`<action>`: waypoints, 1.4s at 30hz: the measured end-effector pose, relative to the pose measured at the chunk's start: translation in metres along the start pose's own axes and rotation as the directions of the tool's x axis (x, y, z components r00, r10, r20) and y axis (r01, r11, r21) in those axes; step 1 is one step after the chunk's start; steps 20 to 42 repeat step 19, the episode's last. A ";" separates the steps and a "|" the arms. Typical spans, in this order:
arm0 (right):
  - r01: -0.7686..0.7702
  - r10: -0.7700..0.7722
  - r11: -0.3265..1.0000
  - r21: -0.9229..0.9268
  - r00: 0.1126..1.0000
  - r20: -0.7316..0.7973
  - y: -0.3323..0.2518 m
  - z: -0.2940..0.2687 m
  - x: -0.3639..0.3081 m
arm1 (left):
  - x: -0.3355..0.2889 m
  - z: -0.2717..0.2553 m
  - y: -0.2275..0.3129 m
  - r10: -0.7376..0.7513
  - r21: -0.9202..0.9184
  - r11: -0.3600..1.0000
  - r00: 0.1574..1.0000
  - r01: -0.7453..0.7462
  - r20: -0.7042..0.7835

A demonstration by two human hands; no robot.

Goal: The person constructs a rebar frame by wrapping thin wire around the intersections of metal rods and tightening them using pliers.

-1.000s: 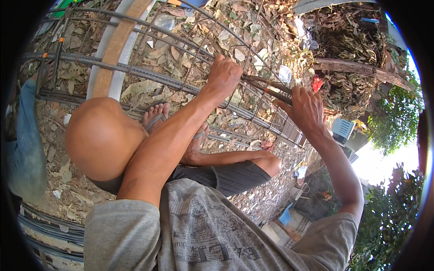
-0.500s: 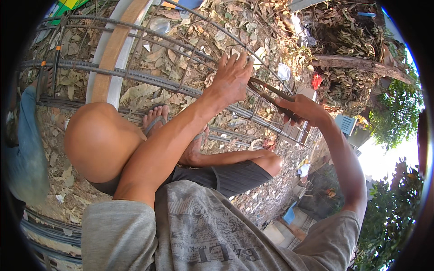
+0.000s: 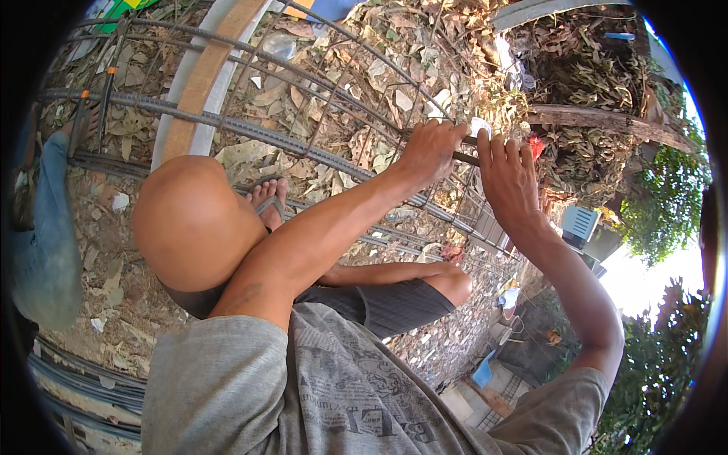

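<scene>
A long cage of ribbed steel bars (image 3: pixel 262 133) with thin wire stirrups runs from the upper left toward the middle right. At its right part, my left hand (image 3: pixel 432 152) is closed against the upper bars; what its fingers pinch is hidden. My right hand (image 3: pixel 506 182) lies just right of it, fingers bent over the dark metal handles of the pincers (image 3: pixel 465 158). The handles show in the gap between both hands, and the jaws are hidden behind my left hand.
A wooden plank (image 3: pixel 199 85) with pale edges crosses beneath the cage. Another person's jeans leg (image 3: pixel 49 220) is at the far left. Steel bars (image 3: pixel 83 390) lie lower left, dry leaves (image 3: pixel 588 155) and a timber (image 3: pixel 607 121) upper right. My bent knee (image 3: pixel 186 220) is close to the cage.
Both hands have come closer together, the left one moving right and slightly down along the cage. The pincers' handles have swung nearer to level, and the right fingers now lie over them.
</scene>
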State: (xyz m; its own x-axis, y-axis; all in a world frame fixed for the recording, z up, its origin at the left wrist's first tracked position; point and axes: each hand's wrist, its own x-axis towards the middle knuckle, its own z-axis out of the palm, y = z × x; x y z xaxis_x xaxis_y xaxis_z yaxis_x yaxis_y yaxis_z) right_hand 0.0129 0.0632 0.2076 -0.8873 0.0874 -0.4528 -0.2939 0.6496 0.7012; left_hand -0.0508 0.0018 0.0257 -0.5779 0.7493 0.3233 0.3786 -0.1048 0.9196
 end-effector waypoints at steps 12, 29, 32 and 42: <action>-0.367 -0.193 0.675 0.639 0.749 0.634 0.037 0.030 0.030 | -0.044 0.006 0.012 0.045 0.082 0.996 0.953 -0.021 -0.299; -0.716 -0.259 0.091 0.692 0.654 0.711 0.013 0.010 0.007 | -0.025 0.015 -0.001 0.051 0.214 0.972 0.981 -0.092 0.188; -0.716 -0.259 0.091 0.692 0.654 0.711 0.013 0.010 0.007 | -0.025 0.015 -0.001 0.051 0.214 0.972 0.981 -0.092 0.188; -0.716 -0.259 0.091 0.692 0.654 0.711 0.013 0.010 0.007 | -0.025 0.015 -0.001 0.051 0.214 0.972 0.981 -0.092 0.188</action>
